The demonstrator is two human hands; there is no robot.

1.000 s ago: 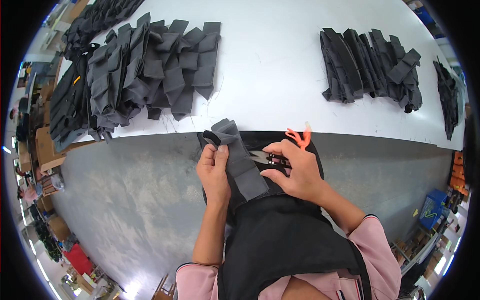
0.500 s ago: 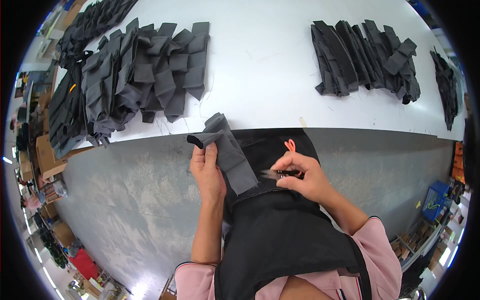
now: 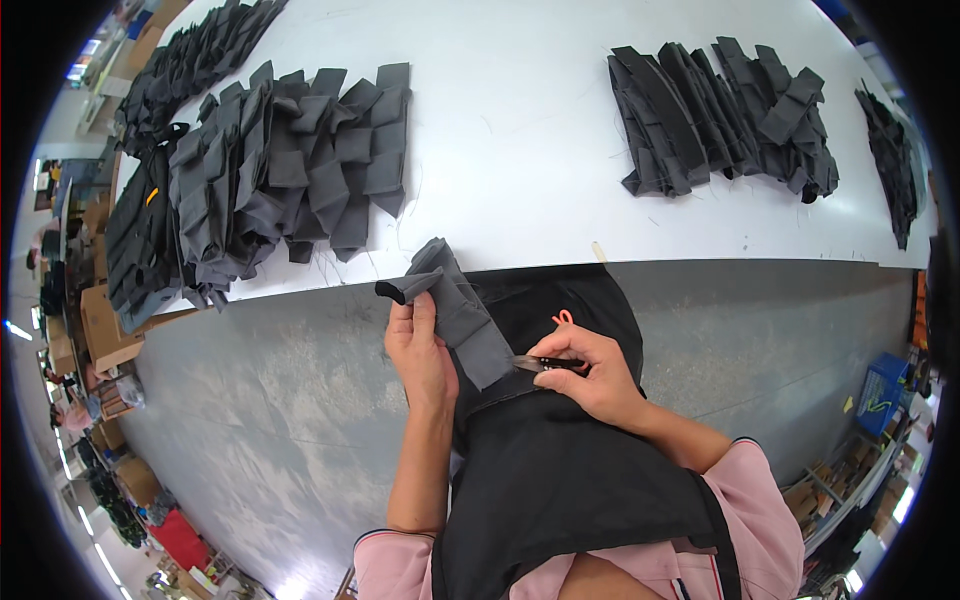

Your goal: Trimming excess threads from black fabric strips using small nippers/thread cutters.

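Observation:
A folded dark grey fabric piece (image 3: pixel 468 325) is pinched between the thumb and fingers of my left hand (image 3: pixel 420 350). Its upper end curls over, showing a black inner side, and its lower end hangs over my black apron. My right hand (image 3: pixel 590 375) is closed around small black thread snips (image 3: pixel 560 363) with an orange loop (image 3: pixel 563 317) at the finger end. The metal blade tips lie at the right edge of the fabric's lower corner; whether they touch the cloth, I cannot tell.
Across the white table (image 3: pixel 510 150) lie a large pile of grey fabric pieces (image 3: pixel 290 170) on the left and another pile (image 3: pixel 720 120) on the right. Loose threads are scattered about. A cardboard box (image 3: pixel 110 330) stands at the left, a blue crate (image 3: pixel 878 390) at the right.
My right hand has moved left with the snips, bringing the blades from a gap away up to the fabric's edge. The left hand holds nearly still.

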